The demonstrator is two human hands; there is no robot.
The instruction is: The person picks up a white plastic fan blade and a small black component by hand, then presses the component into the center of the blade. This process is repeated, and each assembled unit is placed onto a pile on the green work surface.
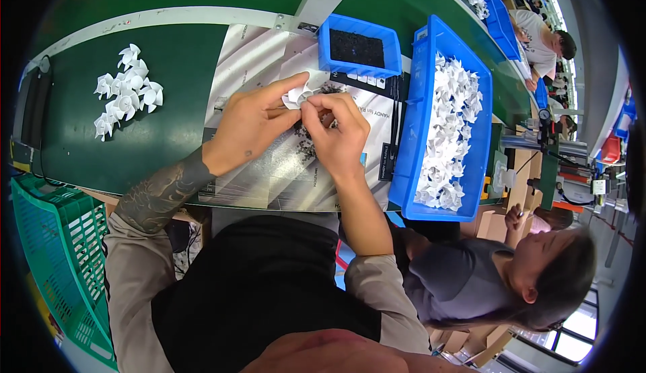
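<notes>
A small white fan blade wheel (301, 94) is held above the bench between both hands. My left hand (252, 125) grips its side between thumb and fingers. My right hand (336, 130) is closed at the wheel's near side, thumb and fingertip pinched at its middle; whether a small part sits in that pinch is hidden. Beneath the hands, small dark parts (306, 148) lie scattered on a printed silver-grey sheet (262, 178). Beyond them stands a small blue bin (360, 70) with many tiny black parts.
Right of my hands a long blue bin (412, 130) is heaped with white fan wheels (447, 130). More white wheels (126, 97) lie on the green bench (81, 151) at left. A green crate (74, 258) stands lower left. One person (464, 272) is close at right, another (538, 43) farther off.
</notes>
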